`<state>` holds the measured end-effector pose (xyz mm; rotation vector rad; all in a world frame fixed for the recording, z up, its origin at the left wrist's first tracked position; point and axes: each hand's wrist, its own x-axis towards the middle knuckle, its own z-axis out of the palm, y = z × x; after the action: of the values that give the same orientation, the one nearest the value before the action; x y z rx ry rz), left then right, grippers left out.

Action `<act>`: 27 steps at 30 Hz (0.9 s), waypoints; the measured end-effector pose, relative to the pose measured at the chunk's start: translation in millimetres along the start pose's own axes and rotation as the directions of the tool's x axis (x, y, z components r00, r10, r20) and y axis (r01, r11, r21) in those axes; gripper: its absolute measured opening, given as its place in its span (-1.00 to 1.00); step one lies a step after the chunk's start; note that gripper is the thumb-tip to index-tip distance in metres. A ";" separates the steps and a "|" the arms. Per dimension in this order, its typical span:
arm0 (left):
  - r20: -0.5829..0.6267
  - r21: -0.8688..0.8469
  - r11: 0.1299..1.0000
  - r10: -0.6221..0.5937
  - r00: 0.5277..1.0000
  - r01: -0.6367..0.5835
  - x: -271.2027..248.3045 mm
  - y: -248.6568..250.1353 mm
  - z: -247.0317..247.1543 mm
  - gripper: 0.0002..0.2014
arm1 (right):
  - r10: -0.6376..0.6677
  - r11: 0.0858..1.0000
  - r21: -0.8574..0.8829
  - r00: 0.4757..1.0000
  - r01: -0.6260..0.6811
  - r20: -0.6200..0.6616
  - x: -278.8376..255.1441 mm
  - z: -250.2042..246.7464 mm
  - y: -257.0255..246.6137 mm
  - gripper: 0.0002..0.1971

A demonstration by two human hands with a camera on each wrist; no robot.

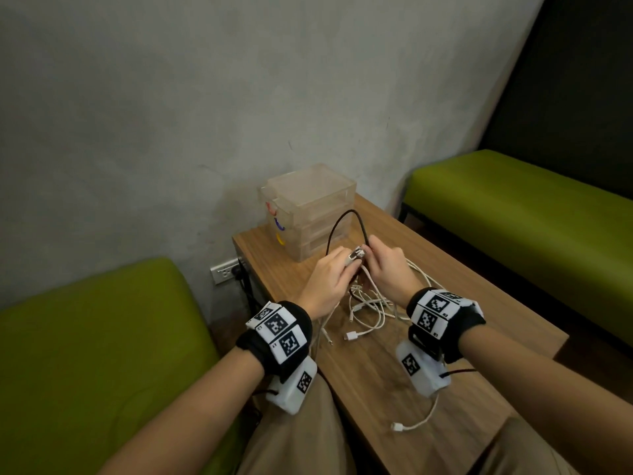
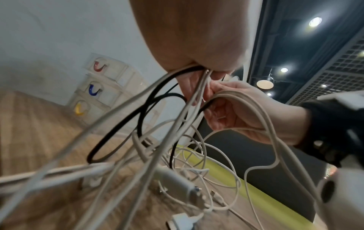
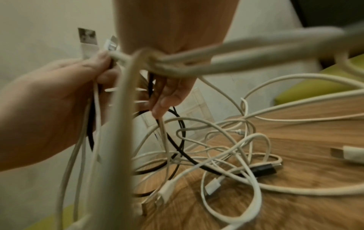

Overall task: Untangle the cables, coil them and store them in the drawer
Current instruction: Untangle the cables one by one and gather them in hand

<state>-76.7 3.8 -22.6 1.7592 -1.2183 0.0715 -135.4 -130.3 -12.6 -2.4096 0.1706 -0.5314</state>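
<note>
A tangle of white cables (image 1: 370,308) lies on the wooden table (image 1: 445,399), with a black cable (image 1: 344,219) arching up out of it. My left hand (image 1: 346,262) grips a bunch of white cables just below their USB plugs (image 3: 87,42), lifted off the table. My right hand (image 1: 369,247) pinches the black cable beside those plugs, and white cable loops (image 2: 262,118) hang over its palm. The clear three-drawer unit (image 1: 306,210) stands behind the hands with all drawers closed. In the right wrist view the black plug (image 3: 263,168) rests on the table among white loops.
Green benches stand at left (image 1: 85,337) and right (image 1: 513,214). A wall socket (image 1: 227,270) with a black plug sits left of the table. One white cable end (image 1: 399,427) lies near the table's front edge. The drawers have red, blue and yellow handles (image 2: 94,91).
</note>
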 end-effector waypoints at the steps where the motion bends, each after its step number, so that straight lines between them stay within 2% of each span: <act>1: -0.005 -0.013 1.000 -0.021 1.000 0.021 -0.5 -0.2 -0.3 -0.71 | -0.005 1.000 -0.010 1.000 0.005 0.006 0.6 0.6 0.2 -0.81; 4: 0.011 -0.015 0.999 -0.034 0.999 0.034 1.6 -2.4 -0.3 -0.70 | 0.003 1.000 -0.021 1.000 -0.002 0.030 1.2 2.1 -0.6 -0.83; 8: 0.087 0.022 0.999 0.030 0.996 -0.032 -1.9 -4.4 5.5 -0.68 | 0.053 0.999 -0.003 0.998 -0.053 0.042 3.7 3.5 -1.6 -0.77; 11: 0.143 0.068 0.998 0.001 0.990 -0.011 -9.0 -11.1 7.8 -0.62 | 0.067 0.998 -0.006 0.996 -0.068 -0.065 8.4 0.4 -1.7 -0.74; 16: 0.274 0.167 0.985 -0.083 0.958 0.037 -22.7 -24.9 9.1 -0.75 | 0.096 0.992 0.107 0.967 -0.072 -0.237 21.0 -15.8 -6.2 -0.72; 18: 0.251 0.181 0.979 -0.133 0.959 0.088 -22.6 -29.1 9.5 -0.76 | 0.111 0.984 0.167 0.942 -0.060 -0.318 26.1 -20.4 -11.0 -0.71; 20: 0.192 0.153 0.976 -0.184 0.964 0.156 -20.4 -29.8 7.0 -0.74 | 0.128 0.961 0.276 0.932 -0.031 -0.340 27.7 -22.2 -16.1 -0.72; 22: 0.091 0.079 0.981 -0.185 0.978 0.179 -16.5 -27.5 3.0 -0.76 | 0.126 0.940 0.340 0.949 -0.021 -0.288 24.3 -22.1 -19.7 -0.73; 24: -0.029 0.017 0.990 -0.137 0.990 0.137 -11.9 -20.8 0.5 -0.74 | 0.115 0.935 0.352 0.971 -0.035 -0.211 19.0 -18.2 -21.5 -0.71; 27: -0.047 -0.086 0.987 -0.137 0.989 0.133 -4.9 -7.2 3.4 -0.67 | 0.105 0.927 0.375 0.975 -0.025 -0.194 19.6 -12.3 -20.8 -0.72</act>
<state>-75.2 5.0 -31.7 1.7522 -1.0467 -0.0116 -123.0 -126.1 15.6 -1.9703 0.2203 -0.7203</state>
